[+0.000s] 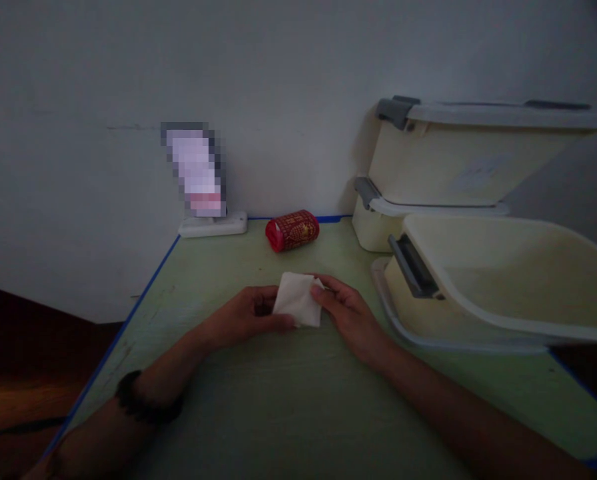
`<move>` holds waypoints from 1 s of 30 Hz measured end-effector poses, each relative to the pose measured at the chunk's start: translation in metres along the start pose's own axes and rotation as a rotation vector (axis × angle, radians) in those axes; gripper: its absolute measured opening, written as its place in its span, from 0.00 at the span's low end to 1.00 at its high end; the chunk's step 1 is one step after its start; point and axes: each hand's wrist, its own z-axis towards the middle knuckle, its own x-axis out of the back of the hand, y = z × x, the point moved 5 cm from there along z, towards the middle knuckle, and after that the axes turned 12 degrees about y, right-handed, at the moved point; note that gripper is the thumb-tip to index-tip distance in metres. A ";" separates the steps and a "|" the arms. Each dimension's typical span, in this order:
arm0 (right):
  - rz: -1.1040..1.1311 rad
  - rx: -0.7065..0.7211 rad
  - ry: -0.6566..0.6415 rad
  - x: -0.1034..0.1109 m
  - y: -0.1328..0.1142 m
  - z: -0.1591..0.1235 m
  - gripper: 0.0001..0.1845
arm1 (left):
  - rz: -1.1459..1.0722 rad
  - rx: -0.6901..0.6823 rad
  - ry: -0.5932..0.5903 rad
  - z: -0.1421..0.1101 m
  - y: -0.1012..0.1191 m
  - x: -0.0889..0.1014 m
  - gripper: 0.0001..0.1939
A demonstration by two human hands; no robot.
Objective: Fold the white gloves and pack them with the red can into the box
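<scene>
Between my two hands is a small, squarish white folded piece that looks like a paper tissue (298, 300). My left hand (251, 313) grips its left and lower edge, with the thumb lying across the near side. At the upper right corner, my right hand (346, 303) pinches it with the thumb on top. The fingers behind the white piece are mostly hidden. Beyond it, near the wall, a red rolled bundle with gold print (293, 231) lies on its side on the table.
The pale green table (278, 413) has blue-edged borders. At the back left, a phone with a blurred screen (196, 170) leans on a white stand (213, 225). To the right are an open cream bin (418, 313) and stacked cream boxes with grey latches (438, 160), against the wall.
</scene>
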 end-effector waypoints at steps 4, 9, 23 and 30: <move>-0.028 0.031 0.002 0.000 0.000 -0.001 0.13 | 0.062 0.036 0.074 0.002 -0.004 0.001 0.12; -0.047 0.059 -0.006 0.000 0.000 -0.001 0.11 | 0.099 0.024 0.076 0.002 -0.005 0.001 0.07; -0.215 0.161 0.010 0.003 -0.004 0.000 0.14 | 0.067 -0.018 0.094 0.004 -0.005 0.004 0.09; -0.254 0.204 -0.018 -0.001 -0.010 -0.004 0.15 | 0.086 -0.027 0.113 0.004 -0.004 0.004 0.08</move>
